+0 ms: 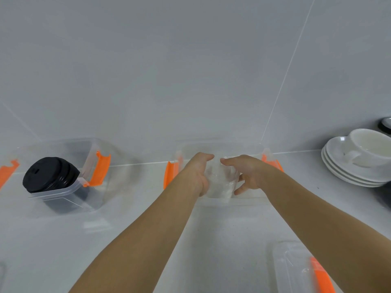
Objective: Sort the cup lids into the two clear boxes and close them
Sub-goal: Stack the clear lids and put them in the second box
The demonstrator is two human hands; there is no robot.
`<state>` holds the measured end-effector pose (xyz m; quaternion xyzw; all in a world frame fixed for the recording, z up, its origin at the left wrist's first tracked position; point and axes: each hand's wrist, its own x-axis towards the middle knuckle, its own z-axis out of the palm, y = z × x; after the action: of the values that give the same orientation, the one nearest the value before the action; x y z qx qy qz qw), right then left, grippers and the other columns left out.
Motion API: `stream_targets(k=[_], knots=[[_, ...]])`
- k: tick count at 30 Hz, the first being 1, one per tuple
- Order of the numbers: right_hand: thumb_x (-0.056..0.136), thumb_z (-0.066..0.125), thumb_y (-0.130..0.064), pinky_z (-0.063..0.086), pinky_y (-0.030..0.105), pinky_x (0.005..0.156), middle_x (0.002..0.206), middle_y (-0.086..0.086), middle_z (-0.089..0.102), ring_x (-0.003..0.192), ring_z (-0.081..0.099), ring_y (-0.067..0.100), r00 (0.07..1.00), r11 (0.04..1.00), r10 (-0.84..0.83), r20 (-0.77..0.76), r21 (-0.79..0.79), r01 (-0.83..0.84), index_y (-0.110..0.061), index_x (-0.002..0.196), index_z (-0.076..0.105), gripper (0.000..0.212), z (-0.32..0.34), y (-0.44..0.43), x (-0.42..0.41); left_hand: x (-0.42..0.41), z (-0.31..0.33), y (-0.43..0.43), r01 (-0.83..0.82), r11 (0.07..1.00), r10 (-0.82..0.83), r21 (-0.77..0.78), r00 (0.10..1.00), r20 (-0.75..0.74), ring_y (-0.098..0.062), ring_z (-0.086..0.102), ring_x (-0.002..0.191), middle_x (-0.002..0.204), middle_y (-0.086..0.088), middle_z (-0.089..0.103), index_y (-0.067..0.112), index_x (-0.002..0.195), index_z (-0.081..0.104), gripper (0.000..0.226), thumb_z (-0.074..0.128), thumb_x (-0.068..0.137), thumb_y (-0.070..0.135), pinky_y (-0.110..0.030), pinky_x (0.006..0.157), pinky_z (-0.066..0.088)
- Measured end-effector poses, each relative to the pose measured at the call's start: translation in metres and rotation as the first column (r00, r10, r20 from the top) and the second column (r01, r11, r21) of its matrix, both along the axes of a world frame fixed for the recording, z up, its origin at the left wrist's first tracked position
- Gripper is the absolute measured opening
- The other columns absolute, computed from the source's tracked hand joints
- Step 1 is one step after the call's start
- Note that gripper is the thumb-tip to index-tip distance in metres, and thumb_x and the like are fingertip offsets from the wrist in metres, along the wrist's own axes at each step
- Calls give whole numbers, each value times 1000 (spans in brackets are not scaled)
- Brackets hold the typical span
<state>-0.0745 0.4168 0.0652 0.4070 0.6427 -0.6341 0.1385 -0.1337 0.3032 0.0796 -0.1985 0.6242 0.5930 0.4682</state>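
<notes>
Two clear boxes with orange latches stand on the white counter against the wall. The left box (pixel 96 149) holds a tilted stack of black cup lids (pixel 49 175). Over the right box (pixel 247 148) my left hand (pixel 197 173) and my right hand (pixel 247 173) grip a stack of clear cup lids (pixel 221 180) between them, one hand on each side. The stack sits inside the box's opening, just behind its front wall. A clear box lid with an orange latch (pixel 296 269) lies at the near right of the counter.
A stack of white saucers (pixel 338 163) with a white cup (pixel 370 146) on top stands at the right. A dark round object (pixel 386 123) shows at the far right edge. Orange latches (pixel 7 171) stick out at the left edge.
</notes>
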Motion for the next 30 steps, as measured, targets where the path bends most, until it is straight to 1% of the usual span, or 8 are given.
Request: stream_targets(k=[2,5,8,14,19,24,27,30], knots=[[86,62,-38,44,65,90,143,12,40,123,46,36,1000,1000,-29,-2,-11,29,-15,131,48,53,1,0,0,-2,0,-2,-73,997,73,-3,997,25,-25,47,83,81,-8,46,7,106,46,41,64,80,33,-38,107,27],[84,63,-43,41,68,90,145,13,37,128,41,36,999,998,-39,-10,-50,38,-15,135,44,61,3,-1,1,-2,-1,-7,-24,999,25,-28,999,37,-31,47,96,94,-12,48,6,117,44,49,64,80,31,-42,94,33],[85,63,-38,39,68,94,143,10,41,126,44,32,1000,998,-16,-26,-68,14,-15,132,47,56,5,-2,2,0,-1,-8,48,998,-47,-49,998,31,-34,37,127,135,-17,41,1,134,36,54,57,88,19,-46,106,28],[90,58,-29,42,65,92,130,9,53,114,52,27,999,999,-10,-42,-32,9,-9,122,55,38,5,-4,3,-2,-3,-6,70,995,-69,-72,998,13,-34,32,136,147,-13,36,6,138,39,53,56,91,23,-51,113,21],[93,52,-30,46,62,89,126,12,56,117,50,28,997,998,52,-48,31,-51,-7,117,58,34,3,-6,3,-4,-6,-7,72,996,-71,-59,997,14,-35,39,129,136,-13,43,5,136,39,51,55,90,18,-52,108,29],[95,48,-32,50,60,86,127,15,55,121,47,31,994,989,103,-33,110,-99,-4,116,58,37,2,-7,3,-5,-7,-6,100,990,-101,-99,995,-11,-35,36,132,145,-13,37,7,134,44,45,54,90,14,-54,109,28],[93,48,-41,47,62,88,133,12,52,125,45,32,996,994,80,-37,80,-77,-8,125,53,46,4,-6,5,-5,-5,-6,108,989,-110,-98,994,-15,-34,34,132,139,-11,38,7,138,35,56,56,88,18,-50,110,27],[89,55,-43,45,65,87,139,9,45,125,45,34,998,1000,-2,-64,-4,2,-12,131,48,53,8,-4,7,-5,2,-10,108,991,-112,-77,993,-46,-35,43,115,132,-12,40,7,139,31,67,62,81,15,-51,101,30]])
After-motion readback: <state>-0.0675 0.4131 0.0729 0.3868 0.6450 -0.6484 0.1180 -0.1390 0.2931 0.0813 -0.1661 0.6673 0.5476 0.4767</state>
